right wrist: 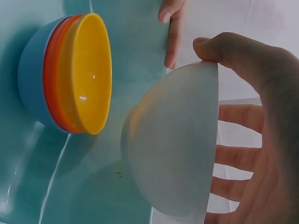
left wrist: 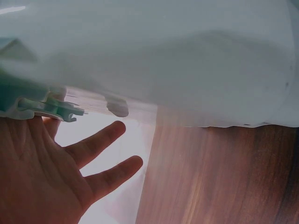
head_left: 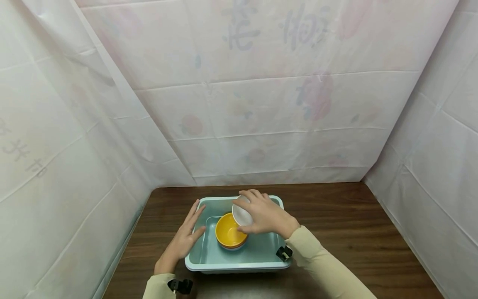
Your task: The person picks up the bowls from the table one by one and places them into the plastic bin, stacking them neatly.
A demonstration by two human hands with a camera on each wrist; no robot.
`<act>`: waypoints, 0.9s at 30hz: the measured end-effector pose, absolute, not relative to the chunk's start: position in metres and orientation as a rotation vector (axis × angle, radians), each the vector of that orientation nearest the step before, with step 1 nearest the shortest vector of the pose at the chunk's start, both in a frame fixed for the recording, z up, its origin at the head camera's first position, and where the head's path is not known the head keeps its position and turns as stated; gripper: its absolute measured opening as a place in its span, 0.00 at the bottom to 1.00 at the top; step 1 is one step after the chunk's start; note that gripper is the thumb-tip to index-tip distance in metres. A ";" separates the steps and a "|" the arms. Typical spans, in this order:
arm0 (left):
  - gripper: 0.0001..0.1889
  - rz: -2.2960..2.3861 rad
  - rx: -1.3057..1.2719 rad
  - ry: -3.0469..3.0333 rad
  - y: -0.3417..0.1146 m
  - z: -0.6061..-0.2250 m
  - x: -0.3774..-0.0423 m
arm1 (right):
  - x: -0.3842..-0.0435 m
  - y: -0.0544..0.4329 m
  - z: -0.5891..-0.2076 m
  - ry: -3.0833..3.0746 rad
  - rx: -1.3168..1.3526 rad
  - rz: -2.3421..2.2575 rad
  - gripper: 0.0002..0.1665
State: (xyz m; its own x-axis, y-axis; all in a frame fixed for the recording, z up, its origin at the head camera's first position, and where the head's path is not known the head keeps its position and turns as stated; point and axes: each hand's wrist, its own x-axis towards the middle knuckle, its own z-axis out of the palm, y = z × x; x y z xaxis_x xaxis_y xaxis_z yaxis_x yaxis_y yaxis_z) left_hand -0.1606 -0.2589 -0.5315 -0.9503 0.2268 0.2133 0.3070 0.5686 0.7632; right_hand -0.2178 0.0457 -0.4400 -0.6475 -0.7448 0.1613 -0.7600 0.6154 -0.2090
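Observation:
A white bowl (head_left: pixel 242 215) is in my right hand (head_left: pixel 269 214), tilted on its side above the pale green tub (head_left: pixel 239 266). The right wrist view shows the thumb on one edge of the white bowl's rim and the fingers spread along the rim. Left of it, inside the tub, sits a stack of nested bowls: a yellow bowl (head_left: pixel 229 229) on top, an orange bowl (right wrist: pixel 50 74) under it and a blue bowl (right wrist: pixel 30 79) lowest. My left hand (head_left: pixel 183 241) is at the tub's left rim, fingers straight and spread; the thumb points inward over the rim.
The tub stands on a dark brown wooden table (head_left: pixel 336 232). White patterned sheeting (head_left: pixel 261 108) hangs behind the table and along both sides. Black wrist cameras (head_left: pixel 180 286) sit on both sleeves.

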 end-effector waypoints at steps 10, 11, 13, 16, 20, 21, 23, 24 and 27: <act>0.34 -1.328 -0.446 -2.713 -0.258 -0.533 -0.160 | -0.221 0.042 -0.449 -2.794 1.314 0.377 0.44; 0.34 -1.324 -0.445 -2.715 -0.258 -0.533 -0.160 | -0.221 0.042 -0.449 -2.788 1.318 0.371 0.44; 0.34 -1.323 -0.443 -2.715 -0.258 -0.533 -0.161 | -0.221 0.041 -0.450 -2.785 1.324 0.355 0.44; 0.34 -1.323 -0.435 -2.719 -0.258 -0.533 -0.161 | -0.222 0.040 -0.451 -2.783 1.331 0.325 0.44; 0.34 -1.325 -0.435 -2.718 -0.258 -0.533 -0.161 | -0.221 0.038 -0.452 -2.776 1.337 0.313 0.45; 0.34 -1.324 -0.436 -2.718 -0.258 -0.533 -0.161 | -0.221 0.038 -0.452 -2.774 1.338 0.316 0.45; 0.34 -1.322 -0.439 -2.716 -0.258 -0.533 -0.161 | -0.221 0.037 -0.452 -2.767 1.341 0.313 0.45; 0.34 -1.322 -0.439 -2.715 -0.258 -0.533 -0.161 | -0.221 0.036 -0.452 -2.767 1.343 0.321 0.45; 0.34 -1.315 -0.439 -2.718 -0.258 -0.532 -0.161 | -0.221 0.035 -0.452 -2.769 1.349 0.332 0.45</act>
